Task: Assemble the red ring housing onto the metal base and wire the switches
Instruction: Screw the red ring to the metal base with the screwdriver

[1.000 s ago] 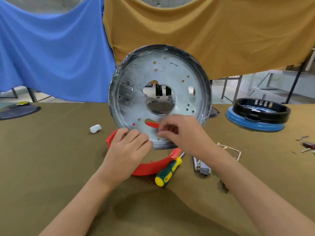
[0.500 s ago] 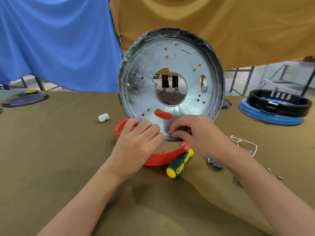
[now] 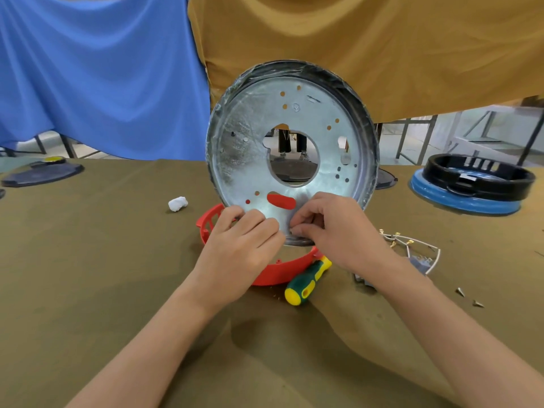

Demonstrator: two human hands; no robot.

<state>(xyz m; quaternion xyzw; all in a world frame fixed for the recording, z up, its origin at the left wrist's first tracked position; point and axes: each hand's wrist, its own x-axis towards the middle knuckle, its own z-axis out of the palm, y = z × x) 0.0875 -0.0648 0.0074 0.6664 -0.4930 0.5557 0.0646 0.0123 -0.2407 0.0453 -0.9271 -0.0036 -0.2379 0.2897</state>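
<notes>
Metal base (image 3: 250, 148) stands on edge, tilted up inside the red ring housing (image 3: 276, 270) on the desk (image 3: 88, 260). White wad (image 3: 177, 203) lies far left. Left hand (image 3: 240, 248), forearm reaching in from bottom left, fingers curled, grips the base's lower rim. Right hand (image 3: 335, 231) just beside it, fingertips pinching the same lower rim. Screwdriver (image 3: 307, 281) touches the housing's front right. Wires (image 3: 412, 245) right of the right wrist. Black ring on blue disc (image 3: 471, 184) far right.
</notes>
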